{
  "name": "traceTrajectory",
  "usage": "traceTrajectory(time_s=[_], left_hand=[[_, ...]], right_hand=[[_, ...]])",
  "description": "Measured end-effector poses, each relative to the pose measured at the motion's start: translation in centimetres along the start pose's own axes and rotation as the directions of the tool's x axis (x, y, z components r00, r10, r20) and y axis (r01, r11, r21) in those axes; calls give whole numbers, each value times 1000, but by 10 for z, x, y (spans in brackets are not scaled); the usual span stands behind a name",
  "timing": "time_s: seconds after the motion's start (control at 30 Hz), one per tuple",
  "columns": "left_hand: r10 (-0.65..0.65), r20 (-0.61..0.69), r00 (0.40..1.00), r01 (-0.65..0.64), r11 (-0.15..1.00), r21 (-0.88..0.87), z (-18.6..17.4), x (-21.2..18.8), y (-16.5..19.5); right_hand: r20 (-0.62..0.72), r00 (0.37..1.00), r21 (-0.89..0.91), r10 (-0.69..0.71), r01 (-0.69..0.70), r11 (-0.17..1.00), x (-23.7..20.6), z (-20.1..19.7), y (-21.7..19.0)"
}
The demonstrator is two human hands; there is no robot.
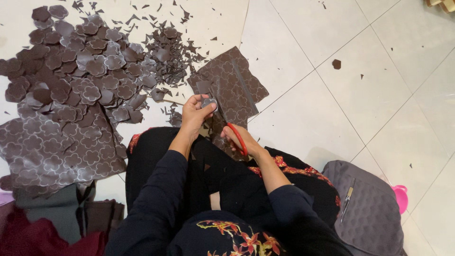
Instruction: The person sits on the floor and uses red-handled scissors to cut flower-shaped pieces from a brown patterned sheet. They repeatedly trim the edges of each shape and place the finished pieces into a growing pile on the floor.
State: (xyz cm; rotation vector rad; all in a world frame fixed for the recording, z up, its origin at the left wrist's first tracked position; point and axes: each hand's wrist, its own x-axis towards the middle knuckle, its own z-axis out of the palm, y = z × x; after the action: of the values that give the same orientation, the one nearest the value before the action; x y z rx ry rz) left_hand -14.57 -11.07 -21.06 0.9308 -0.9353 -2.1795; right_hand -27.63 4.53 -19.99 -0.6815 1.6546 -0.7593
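Flower-printed brown sheet (237, 87) lies on the floor (332, 95) just past your knees, and you're midway through cutting one flower out of it. Your left hand (194, 114) pinches the flower piece (207, 102) between thumb and fingertips; your right hand (239, 137) has its fingers closed through the red handles of the scissors (232, 128), blades at the piece. Next, I'd judge, you'll need to turn the piece so the blades follow the petal curve. Cut flowers (80, 71) and scraps (170, 52) lie to your left, a grey bag (369, 204) at your right.
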Motion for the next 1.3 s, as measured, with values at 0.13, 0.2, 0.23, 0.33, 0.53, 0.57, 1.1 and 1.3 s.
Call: traceTrajectory(time_s=[0.13, 0.2, 0.23, 0.33, 0.53, 0.57, 1.1, 1.3], left_hand=[[-9, -1, 1000, 9, 999, 39, 1, -1, 3], [-8, 7, 1000, 8, 999, 38, 2, -2, 4], [-8, 10, 1000, 8, 999, 38, 2, -2, 5], [4, 30, 1000, -4, 1000, 21, 1, -2, 5], [25, 61, 998, -23, 999, -34, -1, -1, 2], [24, 55, 998, -23, 999, -27, -1, -1, 2], [-17, 22, 1000, 19, 994, -107, 1, -2, 5], [39, 30, 999, -37, 996, -80, -1, -1, 2]], right_hand=[[-41, 996, 16, 76, -75, 997, 3, 2, 1], [-47, 997, 9, 57, -56, 998, 2, 2, 3], [-54, 996, 13, 65, -64, 998, 2, 2, 3], [-67, 995, 23, 71, -70, 997, 2, 3, 5], [-74, 996, 29, 49, -47, 998, 2, 1, 6], [-73, 997, 16, 40, -38, 999, 2, -1, 6], [-178, 982, -70, 65, -78, 994, -2, -13, -1], [-70, 997, 22, -17, 19, 1000, -5, -19, -5]])
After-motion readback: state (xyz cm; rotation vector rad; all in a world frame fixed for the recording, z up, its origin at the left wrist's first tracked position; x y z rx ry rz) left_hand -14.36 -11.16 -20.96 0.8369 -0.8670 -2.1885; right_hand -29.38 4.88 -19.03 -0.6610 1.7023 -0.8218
